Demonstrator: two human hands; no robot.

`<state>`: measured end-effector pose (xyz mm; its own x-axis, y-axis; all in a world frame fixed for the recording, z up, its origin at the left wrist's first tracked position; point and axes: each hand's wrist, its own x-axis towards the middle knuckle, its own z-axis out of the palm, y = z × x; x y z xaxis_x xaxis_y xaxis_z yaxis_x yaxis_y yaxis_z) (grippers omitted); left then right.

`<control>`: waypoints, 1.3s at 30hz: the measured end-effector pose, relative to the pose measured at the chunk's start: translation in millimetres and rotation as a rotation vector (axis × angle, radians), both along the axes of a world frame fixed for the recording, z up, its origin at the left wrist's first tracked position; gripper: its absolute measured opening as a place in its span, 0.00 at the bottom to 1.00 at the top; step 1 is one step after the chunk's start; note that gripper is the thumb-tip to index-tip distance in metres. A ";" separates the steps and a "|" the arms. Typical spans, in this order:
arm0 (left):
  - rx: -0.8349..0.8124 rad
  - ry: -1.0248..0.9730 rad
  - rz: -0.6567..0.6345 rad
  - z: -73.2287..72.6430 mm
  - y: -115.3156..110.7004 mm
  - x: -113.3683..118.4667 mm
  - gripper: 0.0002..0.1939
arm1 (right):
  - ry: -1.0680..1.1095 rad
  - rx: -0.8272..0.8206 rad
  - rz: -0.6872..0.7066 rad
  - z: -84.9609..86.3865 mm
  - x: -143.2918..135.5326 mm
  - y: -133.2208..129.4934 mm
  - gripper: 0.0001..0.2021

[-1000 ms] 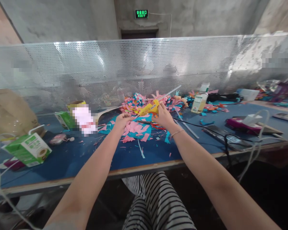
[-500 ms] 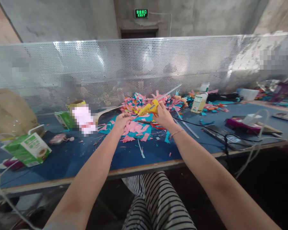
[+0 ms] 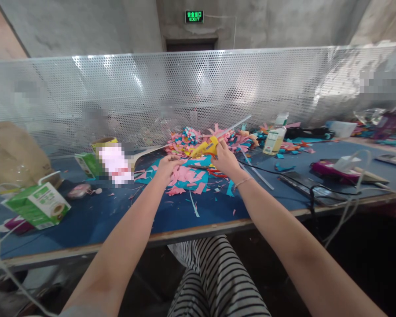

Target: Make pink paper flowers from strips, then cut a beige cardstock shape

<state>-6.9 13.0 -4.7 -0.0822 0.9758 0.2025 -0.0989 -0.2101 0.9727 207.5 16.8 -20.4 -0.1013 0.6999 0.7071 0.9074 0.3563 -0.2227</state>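
Head view: R hand (image 3: 226,159) clamped on yellow glue gun (image 3: 204,148), tip twd L hand (image 3: 169,166); L's grip unclear, nr pink scraps (image 3: 185,175).

The worktop (image 3: 86,220) is blue, edged in pale wood; the cloth trousers (image 3: 218,273) carry black and white stripes. The glue gun (image 3: 204,148) is yellow, the paper scraps (image 3: 185,175) pink, the zipped pouch (image 3: 333,171) purple, the box-shaped carton (image 3: 41,206) green and white.
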 end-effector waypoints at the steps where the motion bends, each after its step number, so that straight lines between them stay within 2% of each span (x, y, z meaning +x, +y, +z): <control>1: -0.007 0.004 0.002 1.0 -1.1 0.3 0.11 | 0.005 -0.031 -0.020 -0.9 0.2 1.2 0.16; 10: 0.048 -0.089 0.027 2.2 2.5 -4.6 0.11 | 0.120 -0.351 -0.246 -25.1 23.3 22.6 0.32; 13: 0.055 -0.087 0.056 3.7 4.5 -8.3 0.11 | 0.026 -0.409 -0.328 -26.5 23.6 17.1 0.27; 15: 0.067 -0.091 0.095 4.4 5.9 -10.6 0.11 | -0.042 -0.358 -0.321 -22.7 16.4 9.5 0.20; 16: 0.078 -0.099 0.121 4.5 6.7 -11.7 0.12 | -0.065 -0.310 -0.273 -19.8 10.5 5.2 0.18; 17: 0.091 -0.111 0.148 4.4 7.7 -12.9 0.12 | -0.093 -0.262 -0.165 -16.6 3.3 0.8 0.17; 20: 0.122 -0.143 0.231 3.4 10.9 -16.2 0.12 | -0.195 -0.253 0.481 -9.5 -24.0 -12.2 0.15; 21: 0.125 -0.142 0.249 2.8 11.7 -16.9 0.12 | -0.204 -0.267 0.640 -8.8 -33.9 -16.4 0.14; 23: 0.125 -0.118 0.265 1.5 12.8 -17.7 0.11 | -0.197 -0.280 0.832 -10.1 -52.4 -23.5 0.14; 27: 0.137 -0.071 0.266 -0.8 12.7 -16.8 0.11 | -0.202 -0.335 0.923 -18.0 -74.6 -29.9 0.11; 32: 0.127 -0.032 0.238 -1.5 10.6 -15.8 0.11 | -0.171 -0.349 0.934 -23.7 -77.0 -27.3 0.06; 39: 0.126 -0.028 0.224 -1.7 7.8 -13.4 0.11 | -0.160 -0.341 0.967 -25.8 -80.1 -29.4 0.13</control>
<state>-20.3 20.9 -6.4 -0.3011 0.8997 0.3161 -0.0629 -0.3495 0.9348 127.4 -12.6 -46.2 -0.8014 0.4303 0.4154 0.2955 0.8887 -0.3506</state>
